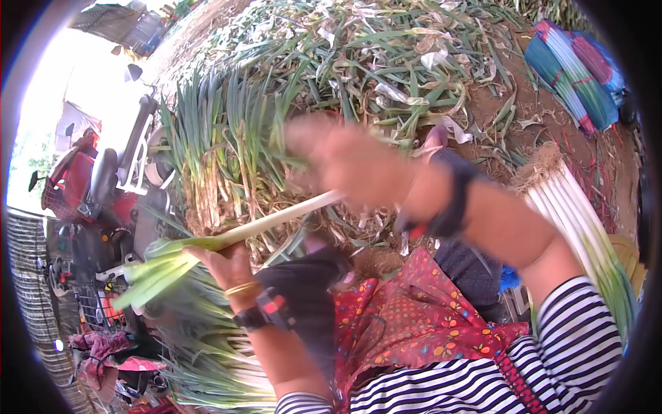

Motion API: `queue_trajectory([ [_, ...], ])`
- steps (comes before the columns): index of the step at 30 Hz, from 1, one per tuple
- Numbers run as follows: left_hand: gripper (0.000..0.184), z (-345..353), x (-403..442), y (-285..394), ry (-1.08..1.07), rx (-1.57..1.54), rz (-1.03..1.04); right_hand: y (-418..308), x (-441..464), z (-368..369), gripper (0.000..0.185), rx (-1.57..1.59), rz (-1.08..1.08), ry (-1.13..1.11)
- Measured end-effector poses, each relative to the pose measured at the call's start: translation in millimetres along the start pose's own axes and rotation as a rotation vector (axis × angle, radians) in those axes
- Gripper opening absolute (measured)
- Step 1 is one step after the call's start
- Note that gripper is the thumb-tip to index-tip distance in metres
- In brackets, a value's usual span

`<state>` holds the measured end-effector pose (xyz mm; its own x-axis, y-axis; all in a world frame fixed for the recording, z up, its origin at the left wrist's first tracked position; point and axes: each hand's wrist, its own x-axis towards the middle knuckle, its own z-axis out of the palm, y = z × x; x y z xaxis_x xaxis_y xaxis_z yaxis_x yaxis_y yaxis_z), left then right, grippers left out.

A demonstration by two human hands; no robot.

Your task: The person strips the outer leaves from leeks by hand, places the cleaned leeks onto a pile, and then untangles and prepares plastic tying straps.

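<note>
A single long leek (pixel 279 219) lies slantwise across the middle of the head view, its green leaves fanned out to the left and its white shank rising to the right. My left hand (pixel 231 265) is closed around it where the leaves meet the shank. At the other end, my right hand (pixel 365 169) covers the tip of the shank. Motion smears its fingers, so I cannot make out whether they grip it. Behind the leek stands a row of untrimmed leeks (pixel 221 148) with dry brownish outer leaves.
Cleaned leeks with roots (pixel 576 221) lie at my right, and more leeks (pixel 227 345) are piled at my left. Stripped leaves (pixel 400 62) cover the ground ahead. A blue and red bundle (pixel 576 76) sits at the far right. Parked motorbikes (pixel 89 172) stand at the left.
</note>
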<state>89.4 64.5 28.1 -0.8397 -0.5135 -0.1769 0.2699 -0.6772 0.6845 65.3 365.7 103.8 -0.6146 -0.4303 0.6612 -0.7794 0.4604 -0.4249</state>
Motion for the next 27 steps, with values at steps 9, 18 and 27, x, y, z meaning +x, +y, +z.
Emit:
queue_trajectory([
  [9,0.057,75,-96,-16,-0.334,-0.195,-0.079,-48,-33,59,0.048,0.064,0.315,-0.545],
  [18,0.059,75,-96,-7,-0.839,-0.416,-0.312,-52,-38,38,0.051,1.280,0.755,-0.936],
  [27,0.064,78,-104,-21,-0.999,-0.012,-0.058,-54,-71,62,0.043,1.460,1.139,-0.579],
])
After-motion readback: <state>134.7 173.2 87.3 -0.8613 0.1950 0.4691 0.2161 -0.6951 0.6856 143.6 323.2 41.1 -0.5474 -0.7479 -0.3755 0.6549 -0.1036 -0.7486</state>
